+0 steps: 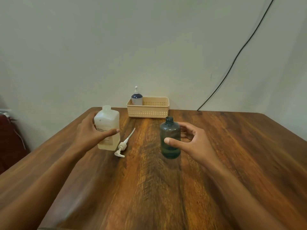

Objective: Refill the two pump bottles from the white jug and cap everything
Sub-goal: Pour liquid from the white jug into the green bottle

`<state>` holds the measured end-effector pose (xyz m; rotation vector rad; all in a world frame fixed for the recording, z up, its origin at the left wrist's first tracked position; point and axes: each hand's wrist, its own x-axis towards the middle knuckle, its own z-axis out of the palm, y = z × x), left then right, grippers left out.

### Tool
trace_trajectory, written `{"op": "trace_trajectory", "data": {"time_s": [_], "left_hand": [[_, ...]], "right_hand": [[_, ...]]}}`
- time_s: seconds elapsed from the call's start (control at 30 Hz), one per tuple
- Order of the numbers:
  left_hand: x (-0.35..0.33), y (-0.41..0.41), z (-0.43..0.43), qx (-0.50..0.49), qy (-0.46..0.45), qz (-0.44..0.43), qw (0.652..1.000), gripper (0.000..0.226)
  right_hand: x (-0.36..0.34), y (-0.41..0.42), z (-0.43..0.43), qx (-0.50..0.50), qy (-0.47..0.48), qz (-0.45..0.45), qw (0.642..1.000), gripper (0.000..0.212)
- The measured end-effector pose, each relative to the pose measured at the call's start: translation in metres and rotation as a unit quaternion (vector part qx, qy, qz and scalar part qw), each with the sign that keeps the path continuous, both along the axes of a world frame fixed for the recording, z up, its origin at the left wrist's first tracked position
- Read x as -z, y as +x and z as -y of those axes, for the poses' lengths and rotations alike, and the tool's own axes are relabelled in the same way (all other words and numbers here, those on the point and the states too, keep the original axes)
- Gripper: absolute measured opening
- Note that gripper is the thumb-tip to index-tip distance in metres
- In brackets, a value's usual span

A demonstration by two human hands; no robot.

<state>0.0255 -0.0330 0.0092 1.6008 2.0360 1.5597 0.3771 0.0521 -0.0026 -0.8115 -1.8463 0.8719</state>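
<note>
The white jug [108, 123] stands uncapped at the left of the wooden table [232, 146], with pale liquid low inside. My left hand [89, 131] holds it, thumb across its front and fingers behind. A teal pump bottle [170, 130] stands open-necked right of centre with a little liquid at the bottom. My right hand [191, 140] wraps it, thumb on the front and fingers at its far side. A white pump head [123, 146] with its tube lies flat between jug and bottle. A second pump bottle [136, 97], blue and white with its pump on, stands in the beige basket [149, 112].
The beige basket sits at the table's far edge against the wall. A black cable [232, 63] runs down the wall at the right. A dark red object [10, 135] stands beyond the table's left edge.
</note>
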Motion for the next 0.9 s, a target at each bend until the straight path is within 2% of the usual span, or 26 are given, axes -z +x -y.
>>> {"op": "trace_trajectory", "data": {"time_s": [0.23, 0.47, 0.7, 0.9], "left_hand": [[0.020, -0.031, -0.012, 0.026, -0.047, 0.078, 0.996, 0.080], [0.030, -0.037, -0.022, 0.019, -0.072, 0.081, 0.994, 0.080], [0.033, -0.044, -0.020, 0.011, -0.081, 0.086, 0.993, 0.081], [0.023, -0.037, -0.011, 0.007, -0.074, 0.052, 0.996, 0.105]], "right_hand": [[0.007, -0.001, -0.004, 0.003, -0.015, 0.010, 1.000, 0.072], [0.006, 0.000, -0.006, 0.002, -0.016, 0.015, 1.000, 0.067], [0.006, 0.000, -0.009, 0.015, -0.021, 0.014, 1.000, 0.071], [0.004, -0.009, -0.011, 0.019, -0.020, 0.010, 1.000, 0.071]]}}
